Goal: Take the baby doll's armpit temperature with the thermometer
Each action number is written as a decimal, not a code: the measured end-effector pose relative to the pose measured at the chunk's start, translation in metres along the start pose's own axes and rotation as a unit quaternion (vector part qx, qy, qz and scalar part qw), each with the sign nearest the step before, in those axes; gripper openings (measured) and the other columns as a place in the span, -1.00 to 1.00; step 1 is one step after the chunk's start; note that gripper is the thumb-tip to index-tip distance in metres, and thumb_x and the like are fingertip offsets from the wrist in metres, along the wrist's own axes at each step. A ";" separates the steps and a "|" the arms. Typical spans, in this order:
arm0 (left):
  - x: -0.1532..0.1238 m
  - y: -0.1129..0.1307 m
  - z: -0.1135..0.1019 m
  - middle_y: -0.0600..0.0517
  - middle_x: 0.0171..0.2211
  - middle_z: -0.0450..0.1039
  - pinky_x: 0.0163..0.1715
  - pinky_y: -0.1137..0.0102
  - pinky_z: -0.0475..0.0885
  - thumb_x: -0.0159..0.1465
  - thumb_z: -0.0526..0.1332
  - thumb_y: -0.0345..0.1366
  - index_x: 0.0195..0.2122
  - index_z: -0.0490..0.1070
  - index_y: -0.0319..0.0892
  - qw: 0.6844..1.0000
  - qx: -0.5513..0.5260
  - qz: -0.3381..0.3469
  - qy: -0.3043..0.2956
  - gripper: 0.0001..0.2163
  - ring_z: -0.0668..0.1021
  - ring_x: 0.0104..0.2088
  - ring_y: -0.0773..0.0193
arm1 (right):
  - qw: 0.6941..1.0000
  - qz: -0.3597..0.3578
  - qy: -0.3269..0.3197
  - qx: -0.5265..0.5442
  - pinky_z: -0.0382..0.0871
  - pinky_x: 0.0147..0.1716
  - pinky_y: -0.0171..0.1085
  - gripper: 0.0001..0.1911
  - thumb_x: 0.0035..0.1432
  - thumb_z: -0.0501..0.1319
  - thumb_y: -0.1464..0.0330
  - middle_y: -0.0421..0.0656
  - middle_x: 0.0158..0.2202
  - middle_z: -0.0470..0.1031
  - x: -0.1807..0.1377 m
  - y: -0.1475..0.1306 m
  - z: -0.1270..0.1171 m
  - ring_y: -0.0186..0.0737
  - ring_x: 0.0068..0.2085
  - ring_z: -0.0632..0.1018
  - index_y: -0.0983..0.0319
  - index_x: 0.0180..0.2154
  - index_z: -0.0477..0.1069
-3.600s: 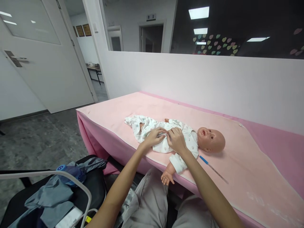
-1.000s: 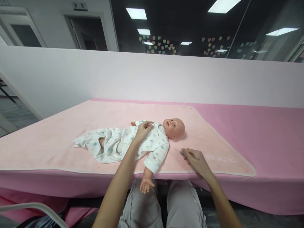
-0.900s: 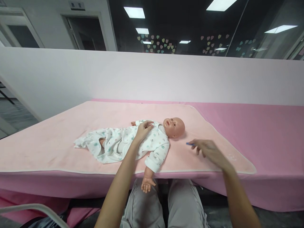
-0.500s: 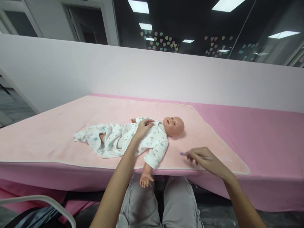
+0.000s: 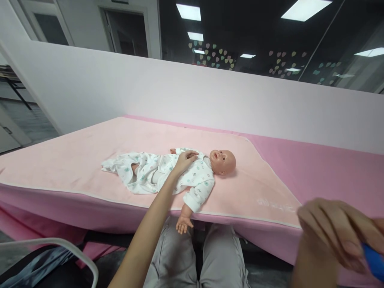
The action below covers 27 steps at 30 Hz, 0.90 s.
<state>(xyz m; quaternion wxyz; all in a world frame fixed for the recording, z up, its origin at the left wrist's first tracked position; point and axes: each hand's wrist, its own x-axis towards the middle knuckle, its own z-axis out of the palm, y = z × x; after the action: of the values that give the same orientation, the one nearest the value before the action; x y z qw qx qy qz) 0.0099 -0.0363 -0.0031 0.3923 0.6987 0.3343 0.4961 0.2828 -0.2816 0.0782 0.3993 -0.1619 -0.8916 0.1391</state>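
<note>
A baby doll [image 5: 223, 161] in a white printed romper [image 5: 156, 174] lies on its back on a pale pink towel [image 5: 240, 192], head to the right. My left hand [image 5: 185, 160] rests flat on the doll's chest, fingers stretched out. My right hand [image 5: 336, 236] is raised close to the camera at the lower right, fingers pinched around a thin stick with a blue end [image 5: 373, 262]. One doll arm [image 5: 183, 222] hangs over the table's front edge.
The table wears a darker pink cover [image 5: 330, 172] and stands against a white half wall [image 5: 210, 96] topped by dark glass. My grey-trousered knees [image 5: 198, 260] sit under the front edge. A white tube frame and grey-blue cloth [image 5: 45, 264] lie at the lower left.
My right hand picked the blue-ended stick off the towel and lifted it toward the camera. My left hand stayed on the doll's chest. The view shifted slightly right.
</note>
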 end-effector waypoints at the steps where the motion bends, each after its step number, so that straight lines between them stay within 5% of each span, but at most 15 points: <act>1: 0.000 0.000 0.000 -0.01 -0.40 0.49 -0.36 0.42 0.33 0.07 0.16 -0.31 -0.28 0.47 -0.25 1.000 0.000 -0.001 0.003 -0.78 0.48 -0.37 0.27 | 0.994 0.071 0.080 0.006 0.24 -0.72 -0.44 -0.34 0.24 -0.24 0.10 -0.23 -0.72 0.31 0.004 0.008 0.003 -0.44 -0.73 0.39 0.19 -0.67 0.39; 5: -0.001 0.002 0.000 -0.02 -0.40 0.49 -0.36 0.41 0.33 0.07 0.16 -0.30 -0.28 0.46 -0.25 1.000 -0.002 -0.010 0.001 -0.79 0.49 -0.37 0.26 | 0.930 0.284 0.224 -0.063 0.38 -0.63 -0.35 -0.68 0.15 0.09 0.18 -0.14 -0.56 0.47 0.028 0.033 0.034 -0.31 -0.58 0.48 0.23 -0.47 0.46; 10: -0.001 0.002 0.000 -0.02 -0.38 0.49 -0.35 0.42 0.33 0.06 0.17 -0.32 -0.29 0.46 -0.25 1.000 -0.006 -0.015 0.003 -0.80 0.49 -0.35 0.26 | 0.870 0.423 0.253 -0.023 0.47 -0.43 -0.25 -0.58 0.13 0.08 0.08 -0.10 -0.49 0.52 0.038 0.044 0.052 -0.21 -0.47 0.54 0.28 -0.41 0.50; 17: -0.001 0.003 0.000 -0.01 -0.40 0.49 -0.38 0.42 0.33 0.06 0.16 -0.31 -0.29 0.47 -0.25 1.000 0.000 -0.013 0.002 -0.79 0.48 -0.38 0.27 | 0.868 0.439 0.233 -0.008 0.44 -0.42 -0.29 -0.57 0.15 0.04 0.09 -0.15 -0.57 0.49 0.026 0.035 0.062 -0.25 -0.51 0.52 0.26 -0.39 0.51; 23: -0.001 0.005 0.000 -0.01 -0.40 0.49 -0.35 0.41 0.33 0.06 0.17 -0.29 -0.29 0.46 -0.25 1.000 -0.002 -0.015 0.001 -0.78 0.48 -0.37 0.26 | 0.871 0.405 0.199 -0.195 0.37 -0.37 -0.30 -0.69 0.11 0.11 0.15 -0.11 -0.39 0.52 0.017 0.039 0.078 -0.23 -0.38 0.50 0.23 -0.40 0.47; 27: -0.001 0.003 0.000 -0.01 -0.40 0.49 -0.35 0.40 0.33 0.08 0.16 -0.28 -0.28 0.46 -0.24 1.000 -0.002 -0.015 -0.007 -0.78 0.48 -0.36 0.26 | 0.875 0.392 0.233 -0.162 0.36 -0.39 -0.31 -0.75 0.07 0.18 0.18 -0.12 -0.43 0.49 0.019 0.036 0.080 -0.25 -0.41 0.48 0.23 -0.42 0.44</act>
<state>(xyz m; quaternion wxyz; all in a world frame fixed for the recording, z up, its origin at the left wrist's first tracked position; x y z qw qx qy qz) 0.0094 -0.0381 -0.0012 0.4033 0.6964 0.3410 0.4860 0.2173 -0.2505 0.0256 0.4759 -0.5886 -0.6464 0.0963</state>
